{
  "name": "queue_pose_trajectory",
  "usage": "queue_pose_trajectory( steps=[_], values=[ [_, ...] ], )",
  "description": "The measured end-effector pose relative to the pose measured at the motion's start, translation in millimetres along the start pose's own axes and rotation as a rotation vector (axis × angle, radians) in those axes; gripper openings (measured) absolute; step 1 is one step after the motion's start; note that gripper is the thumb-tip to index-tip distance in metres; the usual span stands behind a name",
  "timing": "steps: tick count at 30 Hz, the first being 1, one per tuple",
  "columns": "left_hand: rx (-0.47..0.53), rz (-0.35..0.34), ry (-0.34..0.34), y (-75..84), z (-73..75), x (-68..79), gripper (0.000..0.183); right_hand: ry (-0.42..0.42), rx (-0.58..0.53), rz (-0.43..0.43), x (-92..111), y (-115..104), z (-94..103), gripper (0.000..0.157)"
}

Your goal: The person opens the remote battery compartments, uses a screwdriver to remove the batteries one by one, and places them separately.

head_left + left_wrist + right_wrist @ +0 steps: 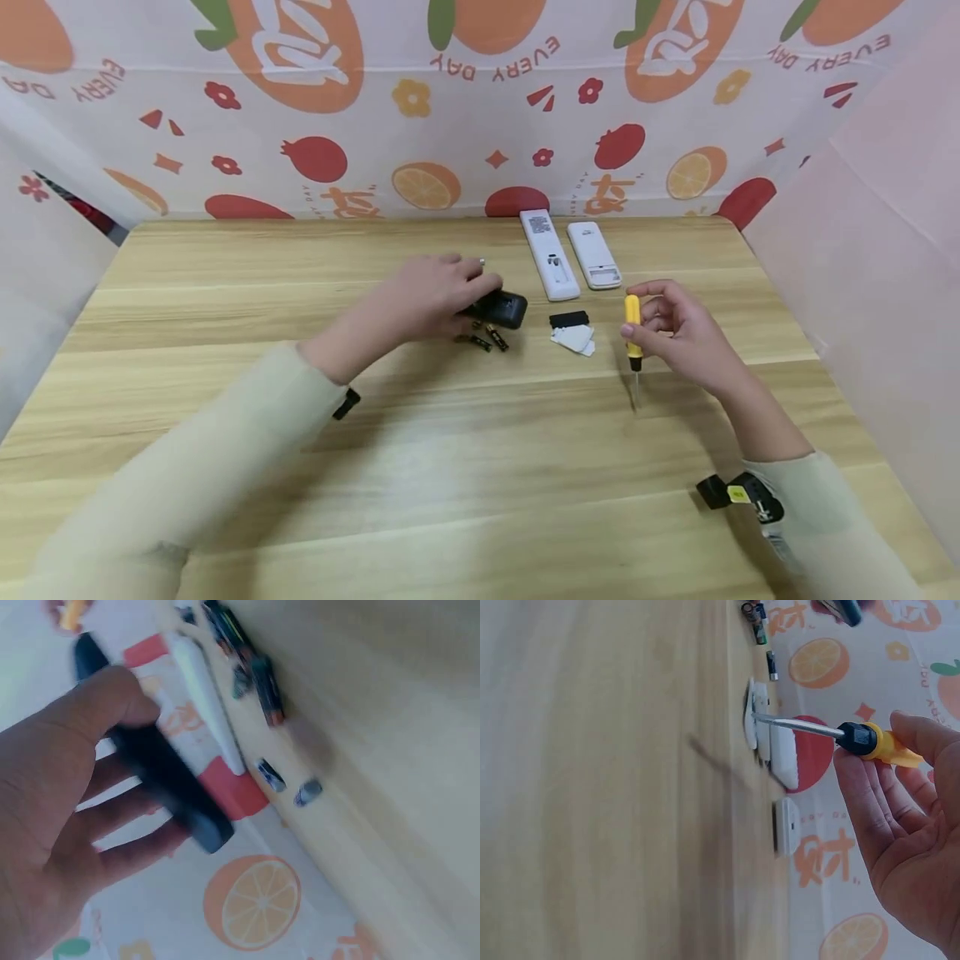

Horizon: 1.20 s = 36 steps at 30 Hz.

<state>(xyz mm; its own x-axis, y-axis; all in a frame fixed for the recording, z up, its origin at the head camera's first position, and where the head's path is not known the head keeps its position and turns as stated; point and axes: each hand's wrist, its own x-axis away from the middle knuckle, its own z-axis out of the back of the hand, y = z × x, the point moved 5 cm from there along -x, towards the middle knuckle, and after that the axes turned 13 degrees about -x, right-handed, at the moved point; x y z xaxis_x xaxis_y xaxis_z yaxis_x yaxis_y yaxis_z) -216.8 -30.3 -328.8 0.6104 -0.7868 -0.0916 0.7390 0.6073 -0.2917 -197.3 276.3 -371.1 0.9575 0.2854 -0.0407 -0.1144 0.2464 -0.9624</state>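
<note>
My left hand (427, 296) grips a black remote control (506, 310) above the table. In the left wrist view the remote (169, 776) is blurred, with the thumb on one side and the fingers on the other. Several small batteries (496, 337) lie on the wood below this hand. On the right, my right hand (681, 333) holds a yellow-handled screwdriver (633, 323) between thumb and fingers. Its metal shaft (799, 726) points down in the head view, and the tip appears raised off the table.
Two white remotes, a longer one (542, 242) and a shorter one (591, 250), lie at the back with battery compartments uncovered. In front of them are a black cover (568, 319) and white covers (574, 339). A fruit-print cloth (465, 108) hangs behind the wooden table (420, 500).
</note>
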Motion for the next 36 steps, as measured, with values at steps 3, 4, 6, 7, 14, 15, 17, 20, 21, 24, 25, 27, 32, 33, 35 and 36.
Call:
queue_pose_trajectory(
  steps=[3,4,6,7,14,15,17,20,21,24,25,27,32,33,35,36],
  values=[
    [-0.053,0.007,0.028,-9.7,-0.7,-19.2,0.053,-0.005,0.001,-0.007,0.5,5.6,1.5,0.047],
    [-0.063,0.012,0.02,-13.0,-2.7,-25.2,0.054,-0.007,0.001,-0.014,0.3,7.7,1.5,0.046],
    [-0.055,0.03,0.0,-19.5,-8.0,-36.8,0.051,-0.01,-0.001,-0.03,-0.8,11.9,0.9,0.045],
    [-0.051,0.04,-0.013,-22.5,-11.6,-42.3,0.05,-0.011,-0.001,-0.039,-1.7,13.8,0.6,0.045],
    [0.005,0.042,-0.146,-32.8,-44.0,-75.8,0.045,-0.027,-0.007,-0.069,-5.2,18.8,-1.0,0.046],
    [0.001,0.033,-0.162,-32.8,-48.5,-80.0,0.045,-0.03,-0.01,-0.07,-5.1,18.7,-1.1,0.046],
    [-0.011,0.015,-0.191,-32.7,-56.2,-87.4,0.044,-0.033,-0.016,-0.076,-4.9,19.2,-1.0,0.047],
    [-0.023,-0.002,-0.222,-32.2,-66.1,-96.8,0.043,-0.028,-0.014,-0.09,-3.7,21.4,1.3,0.049],
    [-0.023,-0.005,-0.229,-32.0,-68.6,-99.5,0.043,-0.026,-0.011,-0.093,-3.2,22.3,2.4,0.049],
    [-0.014,-0.014,-0.236,-31.5,-74.9,-106.0,0.044,-0.019,-0.002,-0.1,-1.5,25.0,6.0,0.05],
    [-0.011,-0.018,-0.237,-31.3,-76.8,-107.7,0.045,-0.017,0.001,-0.101,-1.0,25.8,7.1,0.05],
    [0.0,-0.027,-0.235,-30.8,-79.7,-110.1,0.047,-0.013,0.007,-0.104,0.0,26.9,9.1,0.051],
    [0.049,-0.026,-0.225,-29.8,-84.3,-112.4,0.052,-0.008,0.02,-0.119,-0.7,29.3,13.0,0.05],
    [0.06,-0.023,-0.22,-29.7,-84.5,-112.6,0.052,-0.007,0.025,-0.123,-1.7,29.9,13.7,0.05],
    [0.077,-0.026,-0.207,-29.1,-84.5,-113.4,0.052,-0.005,0.036,-0.131,-4.2,31.4,15.4,0.05],
    [0.082,-0.028,-0.198,-28.8,-84.3,-113.8,0.051,-0.003,0.041,-0.135,-5.8,32.3,16.5,0.05]
  ],
)
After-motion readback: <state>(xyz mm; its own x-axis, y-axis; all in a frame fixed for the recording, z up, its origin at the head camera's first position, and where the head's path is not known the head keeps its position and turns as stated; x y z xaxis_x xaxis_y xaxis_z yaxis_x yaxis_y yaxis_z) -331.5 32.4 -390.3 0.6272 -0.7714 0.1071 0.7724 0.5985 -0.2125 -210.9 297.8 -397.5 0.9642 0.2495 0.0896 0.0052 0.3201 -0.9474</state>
